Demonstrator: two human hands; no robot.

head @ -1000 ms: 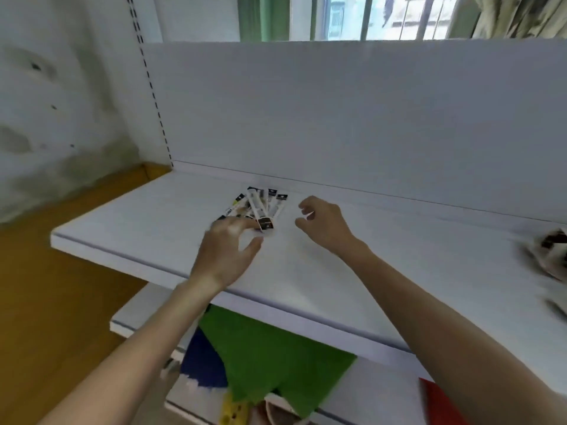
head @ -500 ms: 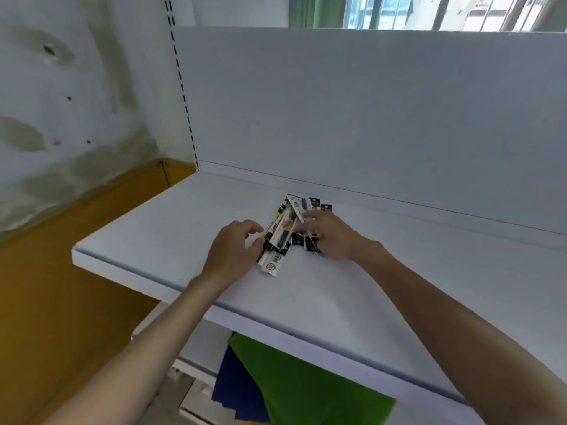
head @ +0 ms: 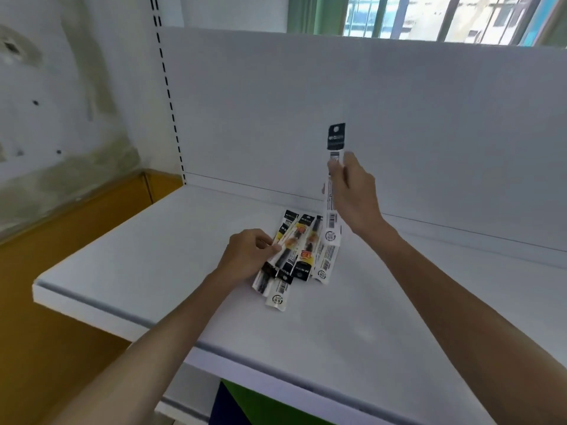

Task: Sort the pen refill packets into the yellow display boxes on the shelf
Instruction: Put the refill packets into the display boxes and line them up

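Head view: a single packet point(head: 332, 216) is held upright above the shelf point(head: 147, 271) by the right hand point(head: 356, 194). Its fingers are curled round the packet's upper half, so the black header stands clear above them and the barcoded lower end hangs free. The left hand point(head: 247, 256) is set against the left edge of the pile of pen refill packets point(head: 302, 256), with thumb and fingertips pinched on the packets there. The pile is fanned out loosely on the shelf, in front of the back panel point(head: 399, 102).

The free end of the lifted packet is seen just over the right side of the pile; whether it touches cannot be told. If it is swung away low, a neighbouring packet may be caught and dragged out of the fan. The sleeves look glossy and are likely to slide on one another. With a pinch applied from one side only, two may be lifted as one, or the lower ones may be pushed toward the front edge, where one packet already juts out nearest.

No yellow display boxes are shown, so the route to them cannot be judged. Because the barcode side is turned to the camera and the packets look much alike, a packet may be dropped into the wrong box unless its printed face is checked first.
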